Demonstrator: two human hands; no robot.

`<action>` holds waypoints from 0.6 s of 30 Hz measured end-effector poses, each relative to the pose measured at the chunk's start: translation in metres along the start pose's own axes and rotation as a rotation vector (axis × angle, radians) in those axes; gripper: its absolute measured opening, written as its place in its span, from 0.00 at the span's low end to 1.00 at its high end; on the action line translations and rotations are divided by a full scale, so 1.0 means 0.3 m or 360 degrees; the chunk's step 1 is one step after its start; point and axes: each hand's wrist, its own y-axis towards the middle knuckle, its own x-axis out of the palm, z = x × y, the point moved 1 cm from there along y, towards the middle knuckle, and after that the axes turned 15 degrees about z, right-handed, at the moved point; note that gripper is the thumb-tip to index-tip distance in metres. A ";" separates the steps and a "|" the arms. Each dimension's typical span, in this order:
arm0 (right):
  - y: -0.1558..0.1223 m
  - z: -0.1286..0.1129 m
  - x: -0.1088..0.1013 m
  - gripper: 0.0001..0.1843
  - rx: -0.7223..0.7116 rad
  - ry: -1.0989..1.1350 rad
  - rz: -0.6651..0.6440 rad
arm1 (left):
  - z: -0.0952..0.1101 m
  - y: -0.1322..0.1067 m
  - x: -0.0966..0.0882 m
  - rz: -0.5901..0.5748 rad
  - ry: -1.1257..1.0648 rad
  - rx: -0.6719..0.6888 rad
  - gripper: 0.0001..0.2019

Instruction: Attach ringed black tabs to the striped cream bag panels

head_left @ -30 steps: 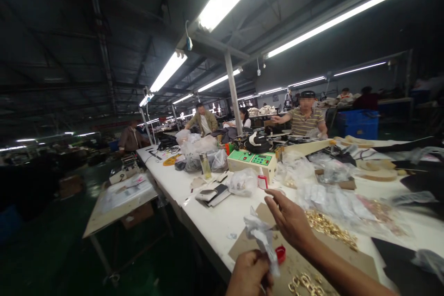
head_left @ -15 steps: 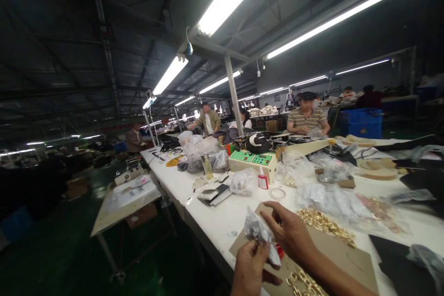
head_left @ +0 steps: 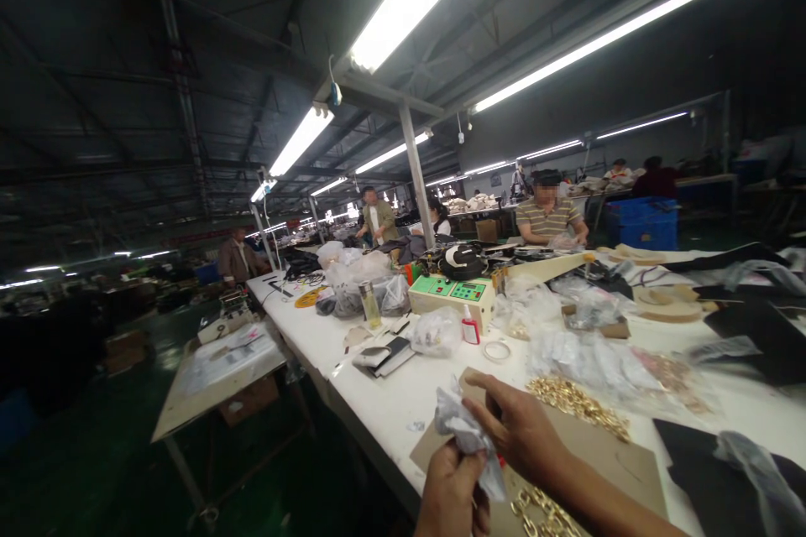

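My left hand (head_left: pixel 450 482) pinches a crumpled piece of greyish-white wrapping (head_left: pixel 463 428) above the table's front edge. My right hand (head_left: pixel 520 419) is at the upper right of the wrapping, its index finger and thumb stretched out apart; the fingertips reach the wrapping's edge, and I cannot tell if they touch. Under both hands lies a brown cardboard sheet (head_left: pixel 635 470). Loops of gold chain (head_left: pixel 545 512) rest on it below my right forearm. Beyond that forearm is a pile of gold chain (head_left: pixel 576 403). A small red thing between the hands is mostly hidden.
On the white table (head_left: pixel 371 403) stand a red-labelled bottle (head_left: pixel 469 327), a tape ring (head_left: pixel 497 351), a machine with a green panel (head_left: pixel 452 294), a jar (head_left: pixel 369 306) and plastic bags (head_left: pixel 434 331). A side table (head_left: pixel 170 403) is at left. Co-workers (head_left: pixel 547 214) are behind.
My right fingertips have come closer to the top of the wrapping. The left hand keeps its hold. The whole view has shifted slightly.
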 end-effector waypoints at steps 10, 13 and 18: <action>0.031 0.013 -0.001 0.23 0.0135 0.0028 0.0028 | -0.002 0.046 -0.014 0.0137 0.0048 0.0103 0.25; 0.045 0.025 -0.013 0.25 0.0163 0.0019 -0.0010 | -0.015 0.097 -0.064 0.0282 0.0084 0.0079 0.27; 0.039 0.019 -0.071 0.22 0.0193 -0.0020 -0.0130 | -0.043 0.270 -0.215 0.0632 0.0296 0.0142 0.26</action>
